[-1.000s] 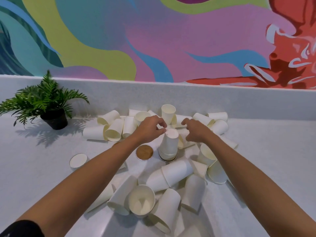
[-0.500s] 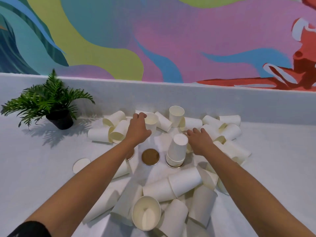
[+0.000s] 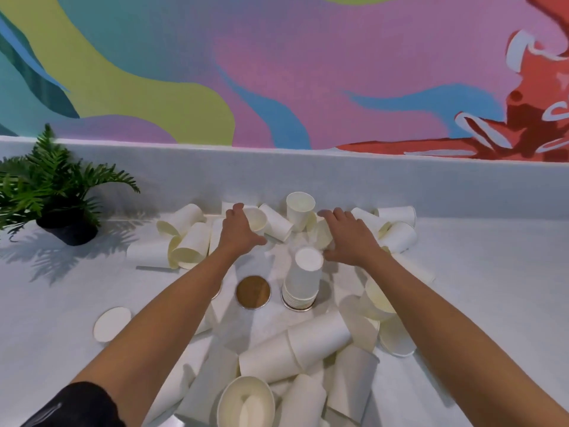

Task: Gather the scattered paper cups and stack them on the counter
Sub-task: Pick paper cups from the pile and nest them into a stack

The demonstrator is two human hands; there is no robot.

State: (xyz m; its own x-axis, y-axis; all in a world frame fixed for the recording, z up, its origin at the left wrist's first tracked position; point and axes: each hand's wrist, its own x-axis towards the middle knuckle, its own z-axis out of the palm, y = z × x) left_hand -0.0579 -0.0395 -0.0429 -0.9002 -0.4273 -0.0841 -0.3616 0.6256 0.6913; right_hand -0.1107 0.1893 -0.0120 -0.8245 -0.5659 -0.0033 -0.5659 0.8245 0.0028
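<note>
Stack: nested paper cups (image 3: pixel 302 280), upside down, standing at the middle of the surface (image 3: pixel 492 288) on a round metal-rimmed disc; several rims showing at the foot, flat base on top.
Cork disc: round brown coaster (image 3: pixel 253 292) with a metal rim, just left of the stack, nothing on it.
Upright cup: single white cup (image 3: pixel 300 209) standing mouth up near the back ledge, between both hands; inside looks empty.
Near cup: open cup (image 3: pixel 246 403) at the bottom edge, mouth toward the camera, cream inside, empty.
Scattered cups: many white cups lying on their sides all round the stack, a cluster at back left (image 3: pixel 184 238), another at back right (image 3: pixel 397 232), a heap in front (image 3: pixel 295 346); some pushed partway into each other.
Loose lid or base: white oval piece (image 3: pixel 112 323) flat on the surface, left of the left forearm.
Left hand (image 3: pixel 238 231): palm down over cups at the back, grip spread, fingertips reaching a cup's rim; contact with it unclear.
Right hand (image 3: pixel 346 235): palm down behind and right of the stack, grip spread over lying cups, not closed on any.
Plant: green fern in a dark pot (image 3: pixel 66 229), far left, well apart from the cups.
Wall: mural (image 3: pixel 277 72) in teal, green, pink, blue and red.
Writing: none readable on cups or discs.
</note>
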